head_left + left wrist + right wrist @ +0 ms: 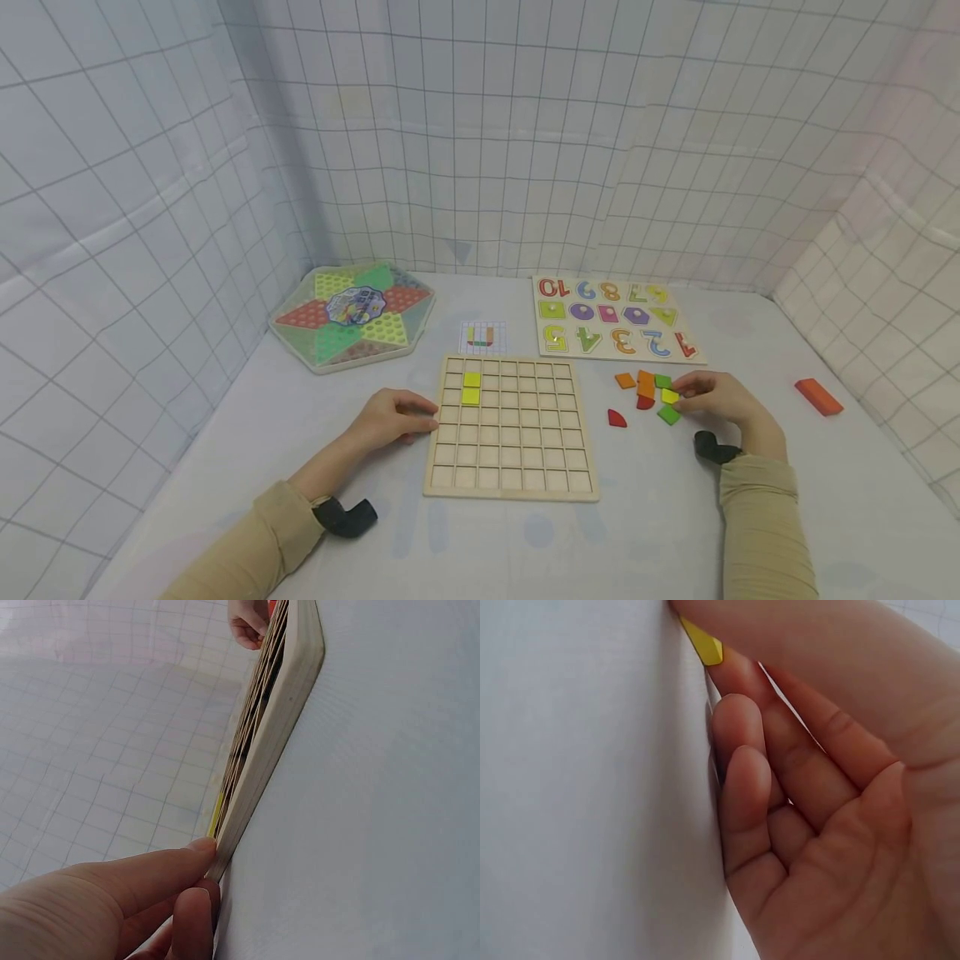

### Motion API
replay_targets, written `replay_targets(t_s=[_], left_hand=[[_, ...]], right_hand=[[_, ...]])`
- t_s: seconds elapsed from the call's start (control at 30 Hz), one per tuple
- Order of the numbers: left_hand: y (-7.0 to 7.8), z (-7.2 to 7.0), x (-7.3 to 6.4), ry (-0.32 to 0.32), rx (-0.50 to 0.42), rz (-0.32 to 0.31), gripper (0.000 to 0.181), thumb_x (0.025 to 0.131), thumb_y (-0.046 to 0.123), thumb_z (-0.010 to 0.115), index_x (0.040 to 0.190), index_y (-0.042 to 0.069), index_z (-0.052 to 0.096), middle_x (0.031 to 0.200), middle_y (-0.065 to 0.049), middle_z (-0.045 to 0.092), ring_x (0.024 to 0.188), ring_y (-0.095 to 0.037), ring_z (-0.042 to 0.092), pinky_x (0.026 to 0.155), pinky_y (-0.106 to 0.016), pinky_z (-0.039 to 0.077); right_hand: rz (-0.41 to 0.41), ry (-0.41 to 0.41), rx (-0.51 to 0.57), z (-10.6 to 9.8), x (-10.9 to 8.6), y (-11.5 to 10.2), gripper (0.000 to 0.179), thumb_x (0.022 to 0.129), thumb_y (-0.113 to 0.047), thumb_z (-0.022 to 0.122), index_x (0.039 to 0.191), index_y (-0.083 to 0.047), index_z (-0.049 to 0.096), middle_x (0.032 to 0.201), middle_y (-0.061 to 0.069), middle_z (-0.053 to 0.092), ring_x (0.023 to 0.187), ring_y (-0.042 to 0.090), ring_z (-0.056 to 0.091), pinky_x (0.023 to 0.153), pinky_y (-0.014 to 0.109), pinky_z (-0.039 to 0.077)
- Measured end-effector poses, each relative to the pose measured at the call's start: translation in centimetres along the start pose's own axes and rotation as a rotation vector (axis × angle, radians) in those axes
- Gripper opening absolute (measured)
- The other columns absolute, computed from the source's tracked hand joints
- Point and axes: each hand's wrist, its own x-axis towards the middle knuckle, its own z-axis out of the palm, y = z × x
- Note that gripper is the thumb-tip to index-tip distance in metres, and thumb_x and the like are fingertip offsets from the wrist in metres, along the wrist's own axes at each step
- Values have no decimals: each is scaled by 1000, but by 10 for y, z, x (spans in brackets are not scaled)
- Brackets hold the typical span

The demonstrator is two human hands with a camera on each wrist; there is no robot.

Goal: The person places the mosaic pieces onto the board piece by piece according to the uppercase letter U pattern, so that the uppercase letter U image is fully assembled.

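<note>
Yellow tile (670,397) at fingertips: pinches it between thumb and fingers of the right hand (722,400), likely because so thin, among loose pieces (646,381) right of the wooden board (510,434). With the left hand (384,417), grips the board's left edge, probably against sliding.

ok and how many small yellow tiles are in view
3 in the head view: one yellow tile at upper left on the grid board, another just below it, and a third at the right hand, which may hide more.
</note>
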Motion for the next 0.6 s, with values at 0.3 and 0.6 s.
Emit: replay_targets(t_s=[0.3,0.6], left_hand=[[-1,0,1,9,12,-19,28,75,21,79,98,8,73,77,-2,67,58,-14,57,53,-30,49],[-1,1,2,15,17,-32,27,75,22,80,98,9,73,79,-1,67,59,-14,57,53,-30,49]], right_hand=[[-11,17,-20,2,0,0,47,77,-29,78,112,-1,63,91,5,61,86,22,51,73,31,42],[-11,39,-47,2,1,0,50,76,-32,78,111,0,63,93,6,63,87,21,54,74,31,43]])
